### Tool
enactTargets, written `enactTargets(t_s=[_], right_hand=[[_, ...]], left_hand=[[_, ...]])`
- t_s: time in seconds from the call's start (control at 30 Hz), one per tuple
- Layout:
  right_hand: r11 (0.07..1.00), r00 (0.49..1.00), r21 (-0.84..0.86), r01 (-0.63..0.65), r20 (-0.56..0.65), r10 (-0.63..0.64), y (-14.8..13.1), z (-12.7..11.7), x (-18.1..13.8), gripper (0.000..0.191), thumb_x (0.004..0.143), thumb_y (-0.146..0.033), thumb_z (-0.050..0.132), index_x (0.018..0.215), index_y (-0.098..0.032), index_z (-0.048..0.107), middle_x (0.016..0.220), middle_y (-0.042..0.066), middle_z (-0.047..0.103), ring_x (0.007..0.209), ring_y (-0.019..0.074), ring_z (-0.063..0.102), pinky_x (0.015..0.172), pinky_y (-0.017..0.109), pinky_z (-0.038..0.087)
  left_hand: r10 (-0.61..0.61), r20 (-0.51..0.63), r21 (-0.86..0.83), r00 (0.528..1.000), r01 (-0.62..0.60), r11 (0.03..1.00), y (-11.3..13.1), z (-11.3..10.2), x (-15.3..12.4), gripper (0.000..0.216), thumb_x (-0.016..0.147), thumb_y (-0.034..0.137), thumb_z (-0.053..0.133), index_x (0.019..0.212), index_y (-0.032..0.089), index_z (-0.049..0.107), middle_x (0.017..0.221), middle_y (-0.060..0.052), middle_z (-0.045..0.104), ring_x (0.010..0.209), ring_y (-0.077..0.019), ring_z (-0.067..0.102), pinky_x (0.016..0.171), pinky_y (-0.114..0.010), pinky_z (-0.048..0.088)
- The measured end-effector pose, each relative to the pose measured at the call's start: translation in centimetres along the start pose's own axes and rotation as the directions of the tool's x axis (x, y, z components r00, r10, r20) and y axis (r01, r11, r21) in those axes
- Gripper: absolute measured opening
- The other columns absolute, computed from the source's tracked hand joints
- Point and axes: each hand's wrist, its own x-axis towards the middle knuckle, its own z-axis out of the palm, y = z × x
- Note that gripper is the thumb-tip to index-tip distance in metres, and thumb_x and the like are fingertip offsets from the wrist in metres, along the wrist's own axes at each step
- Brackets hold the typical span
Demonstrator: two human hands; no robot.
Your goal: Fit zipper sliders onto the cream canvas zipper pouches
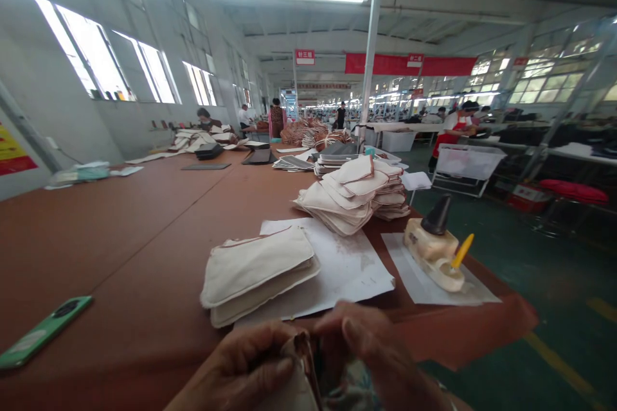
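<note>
At the bottom of the head view, my left hand point(250, 359) pinches a cream fabric piece point(286, 388) with a brown edge between thumb and fingers. Its upper edge points toward me and part of it lies below the picture. My right hand point(373, 350) is close on the right side of this edge, fingers bent and blurred; whether they grip it cannot be made out. Just beyond my hands, a small stack of cream fabric pieces point(260, 266) with brown trim rests partly on a white paper sheet point(347, 263).
A taller pile of cream pieces point(344, 196) stands behind. To the right, a glue container point(431, 244) with a black cone point(438, 215) and yellow-handled tool point(463, 250) sits on paper near the table edge. A green phone point(45, 332) lies left. Other people work farther off.
</note>
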Motion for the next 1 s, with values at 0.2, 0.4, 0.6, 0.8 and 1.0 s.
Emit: enactTargets(t_s=[0.2, 0.4, 0.6, 0.8, 1.0], right_hand=[[0.885, 0.946, 0.405, -0.232, 0.304, 0.109, 0.3, 0.0, 3.6, 0.038, 0.073, -0.026, 0.066, 0.11, -0.018, 0.058, 0.091, 0.002, 0.057, 0.077, 0.0144, 0.052, 0.072, 0.026, 0.044], [0.984, 0.973, 0.161, -0.077, 0.229, 0.038, 0.8, 1.0, 4.5, 0.011, 0.082, -0.024, 0.06, 0.086, -0.015, 0.054, 0.075, -0.002, 0.049, 0.067, 0.0104, 0.04, 0.06, 0.021, 0.034], [0.986, 0.984, -0.153, 0.065, 0.174, -0.037, -0.8, 0.2, 4.2, 0.01, 0.089, -0.02, 0.051, 0.081, -0.015, 0.055, 0.074, -0.001, 0.053, 0.068, 0.0106, 0.047, 0.063, 0.021, 0.035], [0.982, 0.968, 0.047, -0.183, 0.186, 0.171, 0.1, 0.3, 4.2, 0.02, 0.091, -0.028, 0.05, 0.075, -0.016, 0.05, 0.064, -0.004, 0.041, 0.06, 0.0092, 0.034, 0.053, 0.021, 0.028], [0.952, 0.952, 0.169, -0.255, 0.215, 0.217, 0.4, 0.3, 4.0, 0.033, 0.095, -0.044, 0.051, 0.082, -0.013, 0.054, 0.07, -0.003, 0.044, 0.063, 0.0089, 0.035, 0.055, 0.021, 0.03]], left_hand=[[-0.005, -0.028, 0.197, 1.0, 0.011, 0.98, 1.2, -1.1, -0.5, 0.039, 0.085, 0.052, 0.064, 0.082, 0.013, 0.062, 0.077, -0.002, 0.052, 0.07, -0.0133, 0.043, 0.062, -0.021, 0.036], [-0.114, -0.037, 0.248, 0.993, 0.12, 0.961, 2.5, -3.1, -0.9, 0.03, 0.086, 0.044, 0.063, 0.087, 0.015, 0.061, 0.078, 0.0, 0.05, 0.071, -0.0132, 0.042, 0.061, -0.02, 0.034], [-0.109, -0.051, 0.194, 0.993, 0.117, 0.974, 1.0, -3.9, 0.7, 0.037, 0.081, 0.048, 0.068, 0.081, 0.012, 0.06, 0.07, 0.002, 0.049, 0.063, -0.0108, 0.035, 0.057, -0.021, 0.028], [-0.14, -0.051, 0.215, 0.989, 0.148, 0.965, 0.9, -2.9, 1.4, 0.035, 0.076, 0.046, 0.07, 0.077, 0.011, 0.064, 0.064, 0.002, 0.05, 0.058, -0.0102, 0.032, 0.054, -0.022, 0.024], [-0.137, -0.086, 0.243, 0.987, 0.154, 0.958, 0.0, -2.4, 1.2, 0.033, 0.079, 0.044, 0.064, 0.075, 0.011, 0.063, 0.062, 0.002, 0.047, 0.058, -0.0106, 0.031, 0.053, -0.023, 0.024]])
